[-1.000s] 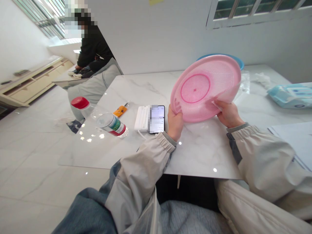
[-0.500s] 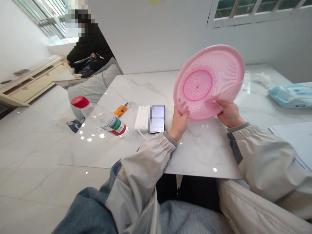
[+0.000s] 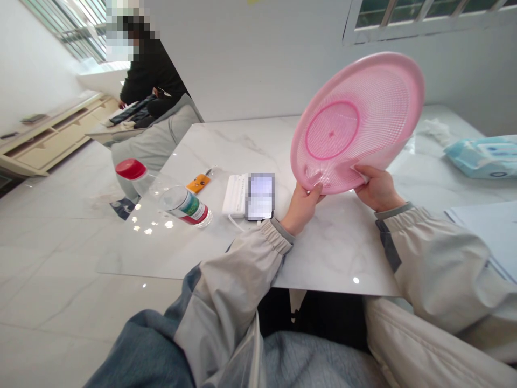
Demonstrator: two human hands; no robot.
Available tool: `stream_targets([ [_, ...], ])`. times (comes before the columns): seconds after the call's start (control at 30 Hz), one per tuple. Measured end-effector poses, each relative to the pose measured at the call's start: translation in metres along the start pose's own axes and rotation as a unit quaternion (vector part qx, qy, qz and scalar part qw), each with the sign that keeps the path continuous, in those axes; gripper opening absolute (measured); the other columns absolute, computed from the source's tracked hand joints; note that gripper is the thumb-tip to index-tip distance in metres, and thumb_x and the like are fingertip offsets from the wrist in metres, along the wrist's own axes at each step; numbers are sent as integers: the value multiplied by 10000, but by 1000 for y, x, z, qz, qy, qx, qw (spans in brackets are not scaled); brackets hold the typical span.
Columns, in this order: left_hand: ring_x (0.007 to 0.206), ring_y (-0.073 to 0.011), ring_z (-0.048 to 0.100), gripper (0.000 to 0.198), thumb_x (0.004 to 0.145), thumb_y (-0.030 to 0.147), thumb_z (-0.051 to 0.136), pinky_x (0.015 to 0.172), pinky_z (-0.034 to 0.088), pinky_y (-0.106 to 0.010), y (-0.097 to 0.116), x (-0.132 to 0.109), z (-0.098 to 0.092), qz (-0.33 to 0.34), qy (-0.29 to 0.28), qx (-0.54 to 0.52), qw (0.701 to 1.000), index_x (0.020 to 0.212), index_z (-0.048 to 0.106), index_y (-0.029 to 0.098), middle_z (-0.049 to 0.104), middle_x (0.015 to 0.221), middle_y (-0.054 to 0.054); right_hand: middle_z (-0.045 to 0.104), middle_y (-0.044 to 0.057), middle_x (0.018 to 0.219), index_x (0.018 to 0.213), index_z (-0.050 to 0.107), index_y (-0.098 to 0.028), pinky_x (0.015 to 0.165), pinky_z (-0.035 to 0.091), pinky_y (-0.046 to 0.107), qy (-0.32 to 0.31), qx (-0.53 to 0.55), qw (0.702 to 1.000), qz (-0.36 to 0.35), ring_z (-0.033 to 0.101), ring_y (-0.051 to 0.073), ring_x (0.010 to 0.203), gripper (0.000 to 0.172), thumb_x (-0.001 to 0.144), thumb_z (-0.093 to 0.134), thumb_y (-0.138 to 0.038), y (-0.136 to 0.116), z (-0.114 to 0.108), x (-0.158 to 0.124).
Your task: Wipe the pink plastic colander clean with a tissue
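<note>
A round pink mesh plastic basket (image 3: 333,129) is held up above the table, tilted with its hollow side towards me. My left hand (image 3: 302,207) grips its lower left rim, thumb in front and some fingers showing faintly through the mesh. At the lower right rim my right hand (image 3: 377,189) is closed on a thin white wipe (image 3: 365,177), pressing it against the basket. How far the wipe spreads over the pale lower right side of the basket is hard to make out.
On the marble-patterned table (image 3: 238,253) are a clear bottle with a red cap (image 3: 131,169), an orange item (image 3: 198,184), a white power bank (image 3: 235,195) and a phone (image 3: 260,196). A blue wipes pack (image 3: 484,156) and papers (image 3: 488,229) lie right. A person (image 3: 151,75) sits back left.
The basket has risen and shifted slightly right, coming closer to me. My left hand moved a little right with it; my right hand stays near the lower right rim.
</note>
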State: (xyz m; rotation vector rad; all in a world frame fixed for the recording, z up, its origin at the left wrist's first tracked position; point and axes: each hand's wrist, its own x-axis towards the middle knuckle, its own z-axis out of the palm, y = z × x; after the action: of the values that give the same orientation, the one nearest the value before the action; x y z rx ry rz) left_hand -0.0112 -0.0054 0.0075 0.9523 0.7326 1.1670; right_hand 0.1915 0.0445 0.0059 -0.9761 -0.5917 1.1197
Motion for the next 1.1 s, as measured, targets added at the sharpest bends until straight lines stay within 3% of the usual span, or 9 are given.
stream_targets([
  [0.17,1624,-307,516,577,1028,378,776,1313,499,-551,3,-2,2,7,-8,0,1000,1570,582,338,528,1747,-58,824,-18,994,920,738,-309,922,730,337,-7,29,999,27,774,233,1129,370,651,772,-56,-4,6,-7],
  [0.37,1589,-329,557,647,1021,416,784,1286,523,-563,0,0,1,14,-5,14,1000,1608,536,303,535,1738,-106,828,-24,1001,994,753,-281,829,733,297,-15,44,998,50,781,199,1014,398,685,739,-29,-7,9,-11],
  [0.53,1555,-376,586,638,960,491,842,1276,522,-604,2,-2,0,17,-39,59,997,1511,652,231,632,1645,-148,847,14,1066,976,761,-277,927,725,308,-35,30,996,71,798,211,1085,349,714,730,-47,-9,10,-14],
  [0.73,1551,-347,593,709,866,318,925,1349,450,-575,11,-10,3,77,-91,126,985,1515,650,239,663,1617,-130,856,64,1221,1038,812,-265,1079,698,390,-113,12,987,115,777,270,1282,298,772,778,-135,-15,15,-27],
  [1.1,1527,-392,605,728,810,429,978,1304,476,-610,5,-8,-3,77,-106,168,977,1454,703,230,727,1521,-153,856,74,1247,1114,814,-229,1100,687,400,-133,7,984,117,779,275,1300,332,798,779,-134,-19,18,-33],
])
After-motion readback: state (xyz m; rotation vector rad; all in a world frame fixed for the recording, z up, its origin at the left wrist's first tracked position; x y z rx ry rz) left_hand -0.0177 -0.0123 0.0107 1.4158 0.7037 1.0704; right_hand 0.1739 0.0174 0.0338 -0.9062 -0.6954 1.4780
